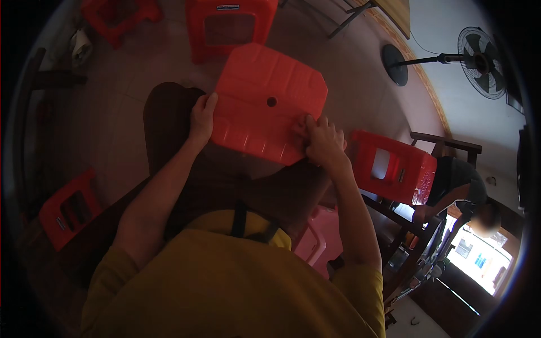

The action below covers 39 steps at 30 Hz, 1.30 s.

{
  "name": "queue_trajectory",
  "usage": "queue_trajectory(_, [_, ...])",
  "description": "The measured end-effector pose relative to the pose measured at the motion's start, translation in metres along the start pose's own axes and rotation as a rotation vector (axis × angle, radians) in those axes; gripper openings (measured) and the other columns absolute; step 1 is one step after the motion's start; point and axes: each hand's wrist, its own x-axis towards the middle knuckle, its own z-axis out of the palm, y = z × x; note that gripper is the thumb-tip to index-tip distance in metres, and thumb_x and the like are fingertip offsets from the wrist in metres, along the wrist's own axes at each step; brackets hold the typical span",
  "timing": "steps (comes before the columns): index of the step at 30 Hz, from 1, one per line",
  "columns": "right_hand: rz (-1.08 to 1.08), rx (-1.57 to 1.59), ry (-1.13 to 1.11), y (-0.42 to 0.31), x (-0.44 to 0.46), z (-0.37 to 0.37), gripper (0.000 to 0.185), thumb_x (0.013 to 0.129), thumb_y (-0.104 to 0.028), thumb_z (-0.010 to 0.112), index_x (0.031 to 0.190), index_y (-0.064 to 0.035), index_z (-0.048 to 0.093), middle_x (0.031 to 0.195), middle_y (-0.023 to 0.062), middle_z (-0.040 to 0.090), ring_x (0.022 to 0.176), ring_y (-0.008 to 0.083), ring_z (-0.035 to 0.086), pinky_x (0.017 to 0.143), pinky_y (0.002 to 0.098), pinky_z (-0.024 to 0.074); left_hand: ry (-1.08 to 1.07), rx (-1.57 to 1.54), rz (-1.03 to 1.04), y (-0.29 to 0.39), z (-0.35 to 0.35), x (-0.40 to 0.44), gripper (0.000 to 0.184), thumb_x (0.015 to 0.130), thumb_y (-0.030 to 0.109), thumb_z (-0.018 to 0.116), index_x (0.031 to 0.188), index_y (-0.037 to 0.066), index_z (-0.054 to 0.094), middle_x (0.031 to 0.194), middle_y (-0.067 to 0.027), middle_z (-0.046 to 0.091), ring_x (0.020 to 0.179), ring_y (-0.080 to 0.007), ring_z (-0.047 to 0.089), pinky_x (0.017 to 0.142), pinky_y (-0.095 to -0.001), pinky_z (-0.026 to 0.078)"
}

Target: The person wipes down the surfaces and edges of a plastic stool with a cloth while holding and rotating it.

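red stool [248, 84] between our hands, seat facing us

we hold the red stool above our knees [168, 107], its seat turned up to the camera and set a little askew. the plastic looks smooth and faintly glossy, more orange in the light and darker where shade falls. the seat is squarish with clipped corners, and one round, dark hole [271, 102] sits near its middle. shallow bands cross the top, and pale glints run along the near edge. what lies beneath is hidden from us. our left hand [202, 119] has its fingers clamped on the left rim, thumb showing. our right hand [326, 139] is at the near right corner, fingers bent against the top; we cannot tell whether they grip anything. a far stool [260, 25], also red, stands on the floor [355, 73] beyond, and a side stool [403, 169] is to the right.
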Motion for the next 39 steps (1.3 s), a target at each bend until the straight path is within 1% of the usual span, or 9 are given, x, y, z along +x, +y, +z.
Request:
queue_trajectory(3, [-0.004,-0.022,-0.008,-0.007,-0.009,0.004,0.053,0.070,-0.014,0.074,0.118,-0.0096,0.051,0.117,0.0159,0.055,0.109,0.0371,0.058,0.085,0.0524,0.0473,0.005,-0.016,-0.034,0.004,0.000,-0.003,0.055,0.099,0.049,0.051,0.119,-0.002,0.060,0.105,-0.0079,0.063,0.099,-0.0159,0.057,0.089,-0.0306,0.045])
queue_trajectory(5, [-0.032,-0.024,-0.013,-0.011,-0.014,0.007,0.071,0.067,-0.015,0.077,0.131,-0.0109,0.046,0.121,0.0174,0.053,0.109,0.0385,0.058,0.088,0.0519,0.0465,-0.017,-0.035,-0.027,0.000,-0.003,0.001,0.051,0.101,0.045,0.047,0.118,-0.002,0.060,0.107,-0.0075,0.062,0.099,-0.0160,0.056,0.090,-0.0313,0.044])
queue_trajectory(8, [-0.078,-0.042,0.054,-0.018,-0.024,0.013,0.072,0.066,-0.017,0.078,0.131,-0.0094,0.046,0.118,0.0161,0.053,0.106,0.0371,0.058,0.084,0.0506,0.0465,-0.023,-0.087,-0.045,-0.011,-0.005,0.007,0.049,0.102,0.042,0.044,0.118,-0.002,0.059,0.108,-0.0075,0.061,0.099,-0.0166,0.056,0.090,-0.0321,0.044])
queue_trajectory(14, [-0.225,0.021,0.089,-0.027,-0.034,0.012,0.057,0.071,-0.029,0.079,0.116,-0.0078,0.051,0.107,0.0138,0.057,0.095,0.0340,0.061,0.076,0.0468,0.0473,-0.020,-0.092,-0.047,-0.009,-0.002,0.005,0.050,0.102,0.043,0.043,0.118,-0.002,0.059,0.108,-0.0078,0.061,0.100,-0.0174,0.056,0.090,-0.0325,0.044])
queue_trajectory(18, [-0.261,0.081,0.203,-0.032,-0.017,0.009,0.059,0.070,-0.028,0.079,0.118,-0.0101,0.051,0.106,0.0138,0.057,0.095,0.0343,0.061,0.076,0.0469,0.0475,0.009,-0.043,-0.048,0.001,0.000,0.000,0.050,0.102,0.043,0.043,0.115,-0.002,0.060,0.104,-0.0080,0.062,0.097,-0.0171,0.056,0.088,-0.0324,0.044])
queue_trajectory(20, [-0.284,0.080,0.159,-0.042,-0.006,0.003,0.069,0.064,-0.013,0.075,0.129,-0.0131,0.050,0.113,0.0133,0.055,0.103,0.0358,0.057,0.083,0.0486,0.0447,-0.014,-0.003,-0.005,-0.007,-0.003,0.004,0.048,0.102,0.043,0.044,0.110,-0.002,0.061,0.098,-0.0080,0.063,0.092,-0.0166,0.056,0.086,-0.0322,0.044])
queue_trajectory(24, [-0.326,0.138,0.200,-0.069,0.008,0.005,0.069,0.065,-0.013,0.074,0.130,-0.0147,0.051,0.116,0.0134,0.054,0.104,0.0360,0.057,0.084,0.0483,0.0451,0.011,-0.018,0.009,-0.006,-0.002,0.001,0.047,0.102,0.042,0.045,0.106,-0.001,0.061,0.093,-0.0077,0.062,0.089,-0.0159,0.055,0.083,-0.0323,0.045])
queue_trajectory(32, [-0.332,0.225,0.515,-0.101,0.014,0.031,0.071,0.064,-0.017,0.076,0.131,-0.0132,0.054,0.123,0.0133,0.054,0.106,0.0310,0.055,0.084,0.0477,0.0430,0.024,-0.114,0.011,-0.013,0.000,0.004,0.050,0.102,0.041,0.046,0.120,-0.004,0.059,0.106,-0.0098,0.065,0.098,-0.0172,0.058,0.088,-0.0325,0.046])
queue_trajectory(39, [-0.304,0.261,0.549,-0.101,0.010,0.037,0.077,0.062,-0.020,0.079,0.134,-0.0128,0.053,0.126,0.0138,0.053,0.110,0.0309,0.053,0.088,0.0479,0.0415,0.021,-0.088,0.009,-0.013,-0.001,0.006,0.050,0.102,0.042,0.047,0.119,-0.003,0.060,0.107,-0.0097,0.064,0.099,-0.0183,0.059,0.088,-0.0326,0.046])
